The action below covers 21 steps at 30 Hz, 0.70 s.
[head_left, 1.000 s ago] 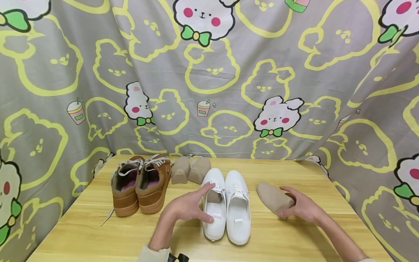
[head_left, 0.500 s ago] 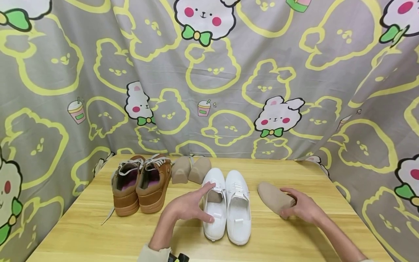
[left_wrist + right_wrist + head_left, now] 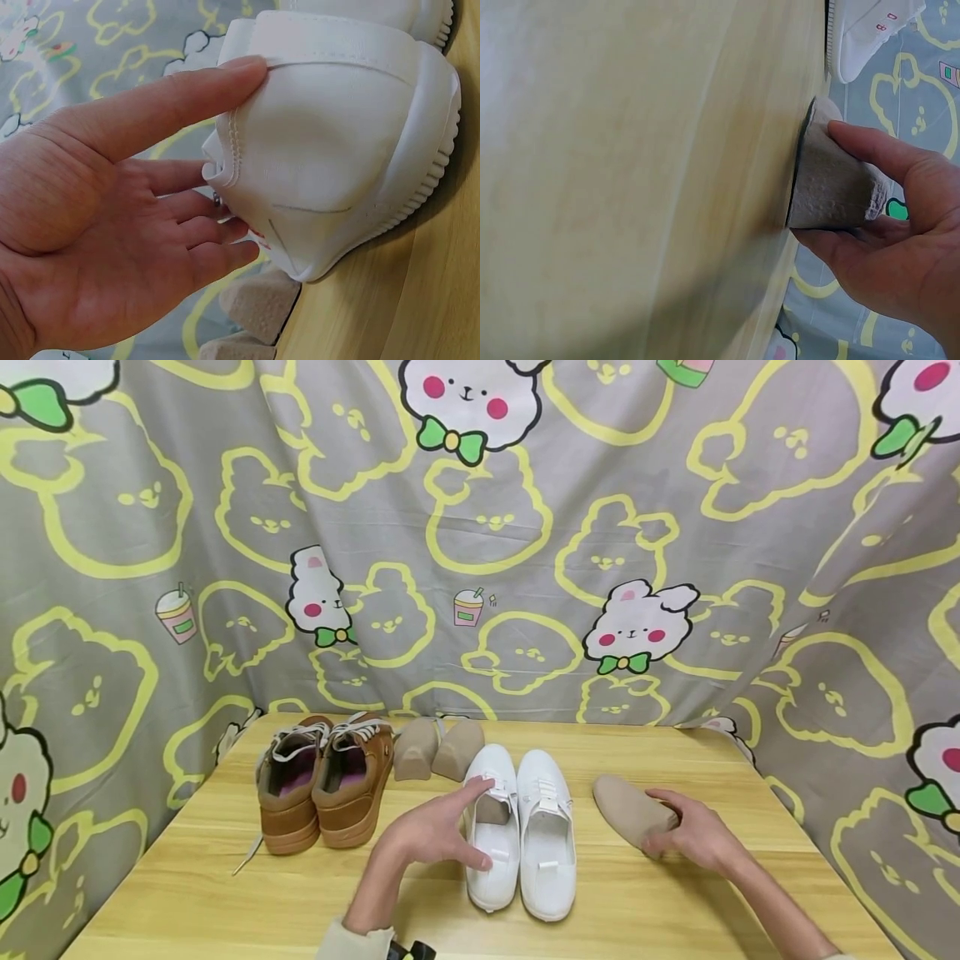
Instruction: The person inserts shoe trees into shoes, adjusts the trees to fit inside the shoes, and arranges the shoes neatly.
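Two white slip-on shoes stand side by side, toes away from me. My left hand (image 3: 431, 832) spans the opening of the left white shoe (image 3: 492, 887), fingers loosely spread. In the left wrist view its thumb (image 3: 225, 86) rests on the shoe's heel part, with the fingers near the opening's edge. A tan surface shows inside this shoe. The right white shoe (image 3: 547, 889) is untouched. To the right, my right hand (image 3: 697, 835) pinches the near end of a tan moulded-pulp shoe insert (image 3: 628, 810) between thumb and fingers. The right wrist view shows the insert (image 3: 836, 176) low at the wooden surface.
Brown laced shoes (image 3: 348, 806) stand at the left, a loose lace (image 3: 247, 857) trailing on the wooden table (image 3: 315, 902). Two more tan inserts (image 3: 459, 750) lie behind, between the brown and white pairs. A patterned grey curtain (image 3: 517, 568) encloses the back and sides.
The insert in my right hand has shifted and turned very slightly, its near end a little farther from me. My left hand and the shoes look the same.
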### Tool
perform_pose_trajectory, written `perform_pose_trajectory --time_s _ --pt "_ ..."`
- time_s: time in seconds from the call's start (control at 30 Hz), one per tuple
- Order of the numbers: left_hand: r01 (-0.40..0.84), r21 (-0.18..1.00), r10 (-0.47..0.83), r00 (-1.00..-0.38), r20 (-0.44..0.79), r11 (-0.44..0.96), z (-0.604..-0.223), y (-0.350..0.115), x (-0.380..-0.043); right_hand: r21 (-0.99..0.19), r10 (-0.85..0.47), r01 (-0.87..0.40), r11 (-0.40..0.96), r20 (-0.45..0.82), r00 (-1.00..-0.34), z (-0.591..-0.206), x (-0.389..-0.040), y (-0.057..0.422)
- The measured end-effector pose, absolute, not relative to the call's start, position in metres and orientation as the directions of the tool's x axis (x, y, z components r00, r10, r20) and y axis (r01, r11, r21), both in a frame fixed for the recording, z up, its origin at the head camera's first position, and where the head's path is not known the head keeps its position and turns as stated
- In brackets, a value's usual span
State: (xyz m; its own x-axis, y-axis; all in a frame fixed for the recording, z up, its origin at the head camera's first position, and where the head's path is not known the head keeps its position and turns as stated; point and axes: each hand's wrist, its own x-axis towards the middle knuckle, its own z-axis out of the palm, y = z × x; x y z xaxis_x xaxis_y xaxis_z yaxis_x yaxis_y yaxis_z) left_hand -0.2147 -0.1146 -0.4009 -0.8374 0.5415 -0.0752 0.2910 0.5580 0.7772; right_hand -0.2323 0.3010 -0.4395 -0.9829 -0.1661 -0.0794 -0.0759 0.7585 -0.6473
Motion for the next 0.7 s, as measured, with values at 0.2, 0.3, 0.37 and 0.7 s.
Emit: perform_pose_trajectory --time_s 0.2,0.3,0.37,0.7 --pt "0.26 0.807 0.532 -0.843 -0.077 0.53 -0.399 -0.111 -0.213 -0.622 -0.152 -0.078 0.779 -0.067 -0.986 -0.439 -0.233 0.3" --pt "0.248 0.821 0.539 -0.838 -0.084 0.514 -0.397 -0.11 -0.212 -0.623 -0.152 -0.077 0.778 -0.067 -0.986 -0.439 -0.233 0.3" --pt "0.253 0.819 0.546 -0.833 -0.087 0.516 -0.395 -0.108 -0.211 -0.627 -0.152 -0.077 0.776 -0.068 -0.986 -0.438 -0.233 0.299" --pt "0.391 0.74 0.584 -0.811 -0.004 0.548 -0.388 -0.081 -0.206 -0.622 -0.151 -0.08 0.779 -0.062 -0.987 -0.436 -0.235 0.298"
